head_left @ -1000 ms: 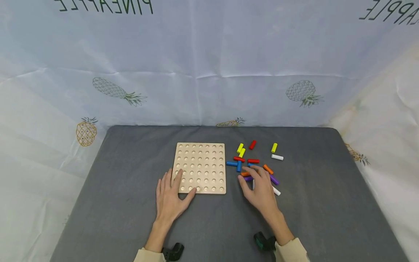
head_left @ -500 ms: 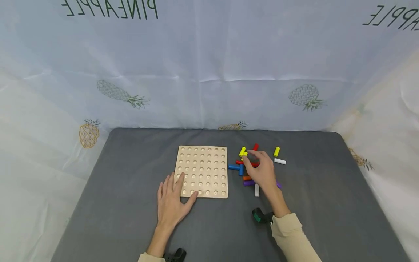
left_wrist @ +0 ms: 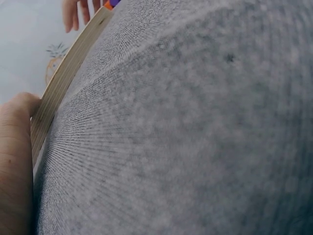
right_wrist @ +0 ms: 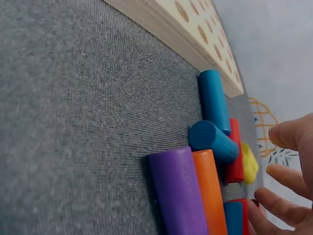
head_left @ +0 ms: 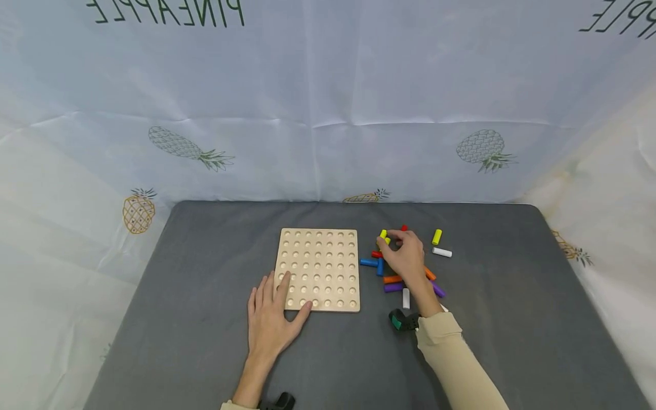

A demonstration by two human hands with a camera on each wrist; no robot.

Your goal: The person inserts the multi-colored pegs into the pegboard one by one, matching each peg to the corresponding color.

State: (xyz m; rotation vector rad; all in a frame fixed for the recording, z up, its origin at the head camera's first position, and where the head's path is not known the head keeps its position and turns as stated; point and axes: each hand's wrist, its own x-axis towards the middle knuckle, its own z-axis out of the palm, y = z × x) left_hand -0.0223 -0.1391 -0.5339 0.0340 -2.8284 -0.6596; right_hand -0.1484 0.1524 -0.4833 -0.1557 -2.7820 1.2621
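My left hand (head_left: 269, 322) rests on the lower left corner of a square wooden board (head_left: 322, 259) with rows of round holes, its fingers extended. Its thumb touches the board's near edge. My right hand (head_left: 408, 257) hovers over the scattered pegs right of the board, thumb and fingers apart around two yellow pegs (head_left: 383, 234). In the right wrist view, a gap shows between the thumb and fingers, with the yellow peg (right_wrist: 250, 164) beyond them. A red peg (head_left: 376, 254) lies just below the hand, and others are partly hidden under it.
Blue pegs (head_left: 369, 262) lie close to the board's right edge. Nearer are an orange peg (head_left: 392, 279), a purple peg (head_left: 393, 288) and a white peg (head_left: 406, 299). Farther right lie a yellow peg (head_left: 437, 237) and a white peg (head_left: 442, 252). Grey cloth (head_left: 195, 307) covers the table.
My right hand has moved away from me, from above the orange and purple pegs to the yellow ones. The left hand stays on the board.
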